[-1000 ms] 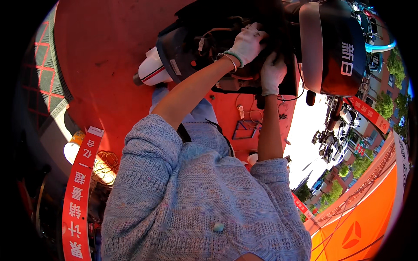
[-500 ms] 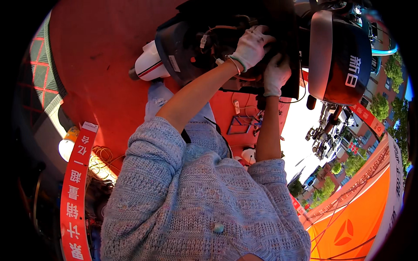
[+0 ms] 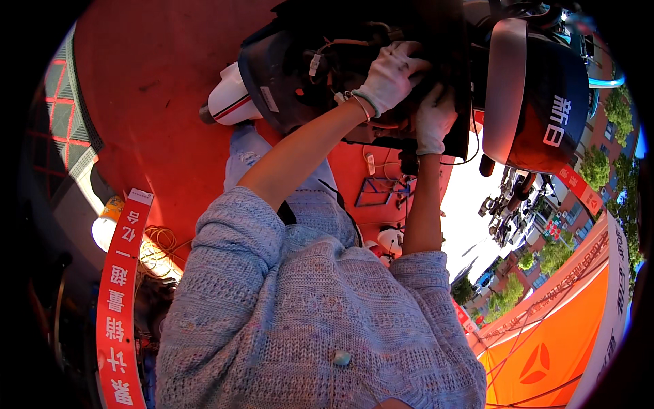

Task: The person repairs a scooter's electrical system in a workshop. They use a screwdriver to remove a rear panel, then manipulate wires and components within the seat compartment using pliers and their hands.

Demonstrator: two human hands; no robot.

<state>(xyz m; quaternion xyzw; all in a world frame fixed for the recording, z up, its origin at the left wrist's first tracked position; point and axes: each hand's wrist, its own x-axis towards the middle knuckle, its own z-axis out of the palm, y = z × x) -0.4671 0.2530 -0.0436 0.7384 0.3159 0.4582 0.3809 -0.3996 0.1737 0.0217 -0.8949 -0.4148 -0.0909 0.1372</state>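
Both my hands wear white gloves and reach into the dark, opened body of an electric scooter [image 3: 269, 75]. My left hand [image 3: 390, 80] is closed, its fingers bent toward the shadowed interior; what they grip is hidden. Just to its right, my right hand [image 3: 436, 121] has curled fingers that run into deep shadow, so anything held there cannot be made out. Beside the left hand, a pale wire connector [image 3: 315, 65] hangs among dark cables. A dark panel edge [image 3: 465, 102] stands right of my right hand.
A white fender with a red-and-black stripe [image 3: 230, 99] juts out at the left. At the right is a glossy dark case with a grey backrest [image 3: 504, 88]. Below lie a blue metal frame [image 3: 372, 193] and cables on the red floor [image 3: 157, 123]. An orange tent [image 3: 558, 354] stands lower right.
The view has shifted slightly, so the surroundings sit a little differently. Both hands stay at nearly the same place inside the scooter body; the right hand's fingers have moved slightly.
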